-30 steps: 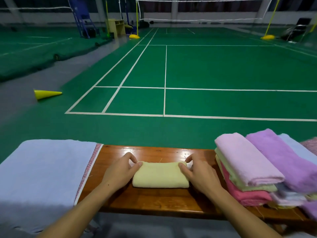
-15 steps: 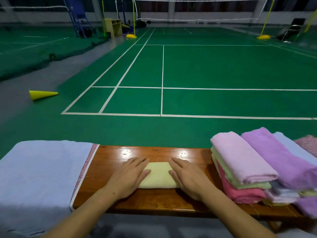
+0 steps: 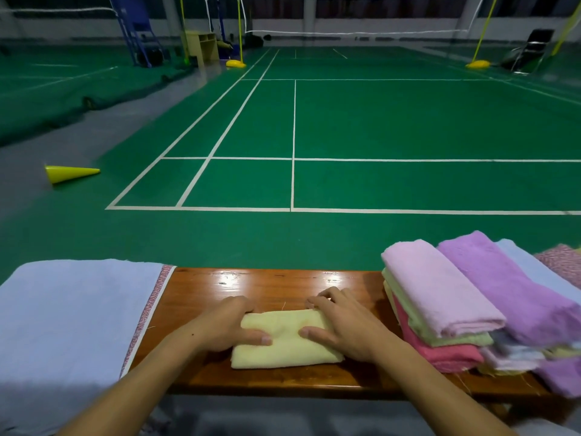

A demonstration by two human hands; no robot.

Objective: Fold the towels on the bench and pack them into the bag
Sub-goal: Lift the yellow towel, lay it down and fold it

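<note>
A small folded pale-yellow towel point(image 3: 284, 343) lies in the middle of the glossy wooden bench point(image 3: 270, 286). My left hand point(image 3: 224, 324) grips its left end and my right hand point(image 3: 344, 325) its right end. Both thumbs lie on top of the towel, and the fingers curl over its far edge. On the left of the bench, a light-blue cloth bag point(image 3: 75, 325) with a red patterned trim lies flat. A stack of folded towels point(image 3: 440, 297) in pink, purple, yellow and red sits at the right.
Beyond the bench stretches a green badminton court point(image 3: 377, 121) with white lines and a net at the back. A yellow cone point(image 3: 70, 173) lies on its side on the floor at the left. The towel stack overhangs the bench's front edge at the right.
Both hands slid from pressing flat on the middle of the yellow towel outward to its ends, where they now hold it with thumbs on top. The towel sits slightly nearer the front.
</note>
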